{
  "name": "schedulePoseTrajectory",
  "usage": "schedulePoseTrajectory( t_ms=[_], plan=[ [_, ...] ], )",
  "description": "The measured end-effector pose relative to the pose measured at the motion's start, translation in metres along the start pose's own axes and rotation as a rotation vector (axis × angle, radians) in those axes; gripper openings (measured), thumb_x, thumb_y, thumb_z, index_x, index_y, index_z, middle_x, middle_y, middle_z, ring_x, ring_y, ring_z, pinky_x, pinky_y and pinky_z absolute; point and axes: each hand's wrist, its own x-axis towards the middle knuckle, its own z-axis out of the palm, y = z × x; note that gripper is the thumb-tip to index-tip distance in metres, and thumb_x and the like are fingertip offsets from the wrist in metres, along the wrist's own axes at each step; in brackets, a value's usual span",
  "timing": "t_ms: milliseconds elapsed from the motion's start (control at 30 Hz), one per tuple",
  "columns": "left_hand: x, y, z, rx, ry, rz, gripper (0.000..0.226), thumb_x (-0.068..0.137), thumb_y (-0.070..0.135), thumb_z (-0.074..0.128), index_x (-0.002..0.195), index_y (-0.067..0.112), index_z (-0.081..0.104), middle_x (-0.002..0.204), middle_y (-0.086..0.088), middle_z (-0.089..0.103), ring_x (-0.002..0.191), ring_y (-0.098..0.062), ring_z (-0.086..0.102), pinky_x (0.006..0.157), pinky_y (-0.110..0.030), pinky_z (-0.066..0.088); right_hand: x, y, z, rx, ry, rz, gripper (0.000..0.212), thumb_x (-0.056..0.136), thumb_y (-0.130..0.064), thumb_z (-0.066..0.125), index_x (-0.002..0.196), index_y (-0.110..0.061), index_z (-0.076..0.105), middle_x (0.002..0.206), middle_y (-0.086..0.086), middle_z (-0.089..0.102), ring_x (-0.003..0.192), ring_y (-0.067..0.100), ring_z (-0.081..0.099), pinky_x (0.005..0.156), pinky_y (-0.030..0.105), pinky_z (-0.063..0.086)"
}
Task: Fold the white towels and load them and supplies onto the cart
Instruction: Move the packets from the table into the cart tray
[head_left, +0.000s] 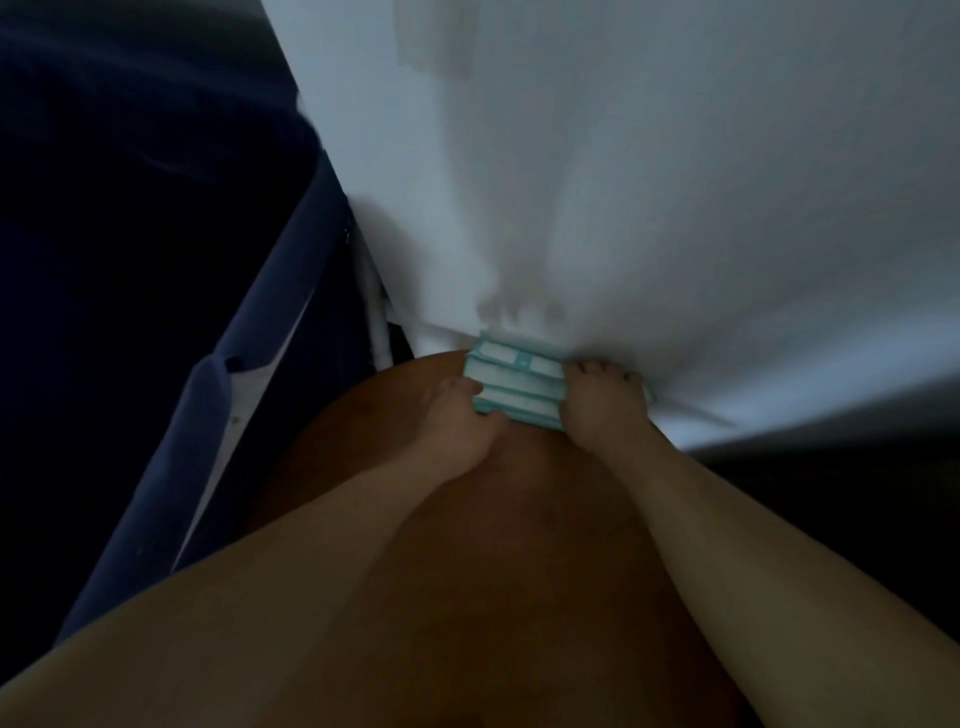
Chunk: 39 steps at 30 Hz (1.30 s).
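Before white cloth (649, 182), left hand (457, 418) and right hand (597, 410) clamped a teal packet stack (514, 387); even pressure should prevent slipping.

This looks like a housekeeping or linen area, dimly lit and seen from very close. A big white cloth (649, 182) fills most of the view, next to a dark blue fabric bag (218, 415) with a thin white pole (378, 322) beside it, like the side of a service cart. A stack of small teal-and-white packets (514, 384) suits such supply work.
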Motion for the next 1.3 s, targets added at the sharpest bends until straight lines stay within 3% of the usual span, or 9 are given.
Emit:
schedulePoseTrajectory(
  t_ms=[367, 467, 567, 700, 800, 967, 1067, 1200, 1300],
  plan=[
    [-0.014, -0.016, 0.015, 0.016, 0.026, -0.111, 0.043, 0.091, 0.022, 0.065, 0.131, 0.007, 0.059, 0.136, -0.01, 0.056, 0.124, -0.023, 0.053, 0.107, -0.035, 0.041, -0.043, -0.013, 0.034, -0.045, 0.074, -0.148, 0.05, 0.1, -0.019, 0.033, 0.15, -0.018, 0.033, 0.139, 0.007, 0.05, 0.121, 0.032, 0.048, 0.098, 0.041, 0.036],
    [-0.017, -0.013, 0.015, 0.051, 0.108, -0.12, 0.031, 0.091, 0.017, 0.064, 0.118, 0.002, 0.065, 0.122, -0.013, 0.062, 0.113, -0.025, 0.057, 0.093, -0.026, 0.043, -0.05, -0.017, 0.033, -0.036, 0.059, -0.138, 0.049, 0.099, -0.018, 0.035, 0.148, -0.016, 0.037, 0.138, 0.009, 0.053, 0.12, 0.031, 0.052, 0.098, 0.04, 0.037],
    [-0.022, -0.008, 0.016, -0.034, 0.168, -0.14, 0.012, 0.091, 0.014, 0.062, 0.089, 0.003, 0.067, 0.092, -0.011, 0.066, 0.088, -0.024, 0.061, 0.072, -0.027, 0.044, -0.054, -0.013, 0.019, -0.052, 0.12, -0.116, 0.044, 0.094, -0.019, 0.049, 0.137, -0.014, 0.054, 0.121, 0.008, 0.067, 0.105, 0.029, 0.064, 0.093, 0.037, 0.044],
    [-0.025, 0.004, 0.024, -0.405, 0.037, -0.267, 0.028, 0.099, 0.027, 0.056, 0.104, 0.002, 0.069, 0.087, -0.011, 0.068, 0.079, -0.023, 0.064, 0.071, -0.027, 0.056, -0.064, -0.017, 0.007, -0.047, 0.37, -0.133, 0.037, 0.063, -0.018, 0.083, 0.099, -0.012, 0.077, 0.077, 0.005, 0.074, 0.064, 0.025, 0.068, 0.063, 0.031, 0.053],
    [-0.021, 0.018, 0.028, -0.664, -0.051, -0.437, 0.03, 0.101, 0.039, 0.048, 0.107, 0.014, 0.064, 0.089, -0.003, 0.065, 0.076, -0.016, 0.059, 0.06, -0.022, 0.048, -0.07, -0.025, 0.001, 0.064, 0.516, -0.203, 0.04, 0.053, -0.015, 0.09, 0.091, -0.012, 0.078, 0.072, 0.005, 0.072, 0.058, 0.026, 0.066, 0.056, 0.03, 0.052],
    [-0.013, 0.021, 0.026, -0.907, 0.002, -0.476, 0.012, 0.099, 0.014, 0.047, 0.096, 0.013, 0.059, 0.091, -0.01, 0.064, 0.077, -0.021, 0.062, 0.069, -0.035, 0.053, -0.07, -0.023, 0.002, 0.333, 0.515, -0.401, 0.027, 0.077, -0.029, 0.076, 0.096, -0.009, 0.076, 0.084, 0.009, 0.074, 0.069, 0.03, 0.069, 0.06, 0.036, 0.056],
    [-0.01, 0.014, 0.019, -0.961, 0.041, -0.463, 0.015, 0.101, 0.01, 0.045, 0.111, 0.01, 0.057, 0.096, -0.009, 0.065, 0.083, -0.021, 0.063, 0.068, -0.037, 0.056, -0.053, -0.011, 0.001, 0.486, 0.544, -0.293, 0.03, 0.09, -0.03, 0.06, 0.1, -0.007, 0.075, 0.096, 0.011, 0.075, 0.085, 0.031, 0.07, 0.074, 0.039, 0.058],
    [-0.01, -0.001, 0.016, -0.942, 0.019, -0.441, 0.012, 0.102, 0.012, 0.048, 0.111, 0.014, 0.056, 0.092, -0.003, 0.065, 0.081, -0.016, 0.063, 0.068, -0.036, 0.056, -0.011, 0.005, 0.006, 0.229, 0.229, -0.049, 0.043, 0.095, -0.021, 0.053, 0.136, -0.007, 0.053, 0.135, 0.013, 0.057, 0.122, 0.032, 0.051, 0.095, 0.037, 0.044],
    [-0.012, -0.009, 0.016, -0.934, -0.014, -0.421, 0.011, 0.101, 0.013, 0.051, 0.106, 0.018, 0.06, 0.094, -0.002, 0.068, 0.083, -0.016, 0.065, 0.067, -0.034, 0.056, 0.006, 0.005, 0.012, 0.047, 0.127, -0.027, 0.038, 0.093, -0.02, 0.052, 0.13, -0.012, 0.052, 0.127, 0.009, 0.06, 0.12, 0.029, 0.051, 0.09, 0.035, 0.046]
  ],
)
